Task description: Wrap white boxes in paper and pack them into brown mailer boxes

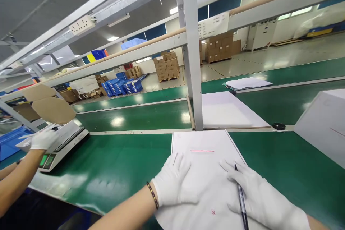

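A white flat box (201, 176) with a thin red line near its far end and a small red mark close to me lies on the green bench. My left hand (175, 183), in a white glove, rests flat on its left side with the fingers apart. Over the right side, my gloved right hand (252, 190) touches the surface with fingers partly spread. A dark pen (241, 197) is held across that hand, passing between its thumb and fingers. The undersides of both hands are hidden.
On the left, a co-worker's gloved hand (44, 137) holds a white box at a weighing scale (60, 152). A metal post (192, 50) rises beyond my box. White board (229, 109) lies behind it; another white box (325, 124) stands right, near a black tape roll (278, 126).
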A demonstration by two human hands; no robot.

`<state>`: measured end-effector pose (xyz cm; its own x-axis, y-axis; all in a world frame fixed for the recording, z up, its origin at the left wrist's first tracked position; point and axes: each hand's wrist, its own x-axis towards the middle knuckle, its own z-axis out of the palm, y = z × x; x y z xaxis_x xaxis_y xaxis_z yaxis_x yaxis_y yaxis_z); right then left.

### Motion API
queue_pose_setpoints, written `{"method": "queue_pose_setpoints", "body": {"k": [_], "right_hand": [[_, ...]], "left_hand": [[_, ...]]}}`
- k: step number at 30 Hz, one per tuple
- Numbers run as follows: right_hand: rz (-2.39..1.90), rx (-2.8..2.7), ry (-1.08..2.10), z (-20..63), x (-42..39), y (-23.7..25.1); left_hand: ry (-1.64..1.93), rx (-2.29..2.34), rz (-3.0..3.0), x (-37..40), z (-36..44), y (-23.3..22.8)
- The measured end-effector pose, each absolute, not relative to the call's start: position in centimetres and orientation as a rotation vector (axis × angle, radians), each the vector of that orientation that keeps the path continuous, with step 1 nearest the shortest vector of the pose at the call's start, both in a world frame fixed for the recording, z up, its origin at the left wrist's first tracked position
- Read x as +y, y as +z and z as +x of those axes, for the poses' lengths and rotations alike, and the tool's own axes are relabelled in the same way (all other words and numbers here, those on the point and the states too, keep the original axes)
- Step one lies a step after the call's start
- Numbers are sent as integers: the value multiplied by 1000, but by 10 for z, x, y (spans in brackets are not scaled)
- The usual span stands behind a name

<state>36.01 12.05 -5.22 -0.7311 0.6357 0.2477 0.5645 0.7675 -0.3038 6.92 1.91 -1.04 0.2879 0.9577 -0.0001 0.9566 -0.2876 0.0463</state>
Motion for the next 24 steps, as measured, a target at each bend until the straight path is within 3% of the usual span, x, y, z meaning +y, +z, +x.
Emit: {"method": "queue_pose_setpoints", "body": {"k": [5, 17, 21, 24], "right_hand": [[-816, -2626, 174, 344, 136, -43], [-729, -2557, -312, 316, 179, -37], [-768, -2332, -33, 341, 175, -53], [-1017, -1776, 371, 364, 163, -81]], "left_hand": [[203, 1929, 2489, 31, 63, -36], [175, 2156, 2381, 78, 81, -5], [513, 2296, 2175, 53, 78, -21], [1001, 2260, 1589, 27, 74, -39]]}}
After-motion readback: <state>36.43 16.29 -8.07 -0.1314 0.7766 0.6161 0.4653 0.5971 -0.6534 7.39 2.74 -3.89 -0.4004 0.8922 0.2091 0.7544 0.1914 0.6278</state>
